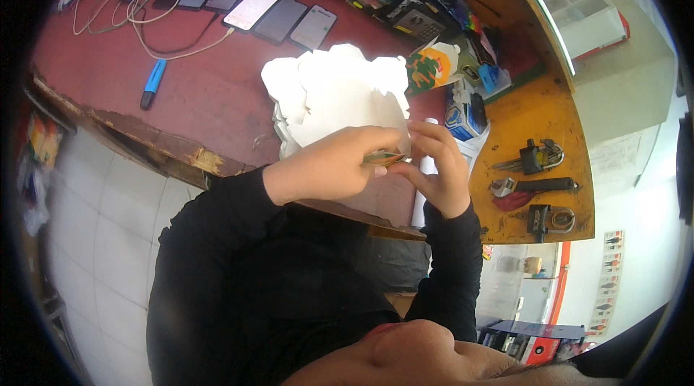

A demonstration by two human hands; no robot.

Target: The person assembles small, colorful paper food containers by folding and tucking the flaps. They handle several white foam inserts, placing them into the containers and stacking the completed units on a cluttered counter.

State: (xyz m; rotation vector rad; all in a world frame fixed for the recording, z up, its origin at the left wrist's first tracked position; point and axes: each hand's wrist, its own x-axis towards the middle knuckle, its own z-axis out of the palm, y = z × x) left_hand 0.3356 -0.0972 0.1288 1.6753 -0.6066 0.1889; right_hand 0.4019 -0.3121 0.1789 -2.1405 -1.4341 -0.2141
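Observation:
A stack of white scalloped paper cut-outs (329,97) lies on the dark red table top in front of me. My left hand (329,165) reaches across its near edge, fingers closed on a white card cut-out whose folded edge (387,157) shows green and orange print. From the right, my right hand (441,169) pinches the same piece between thumb and fingers. My fingers cover much of the fold. Just right of the stack is a similar printed carton piece (434,66) in green, orange and white.
Several phones (251,9) line the far side, with white cables (137,21) nearby. A blue highlighter (152,84) lies at left. Padlocks (538,157) and an adjustable wrench (535,185) rest on the wooden ledge. A white paper roll (426,169) is beside my right hand.

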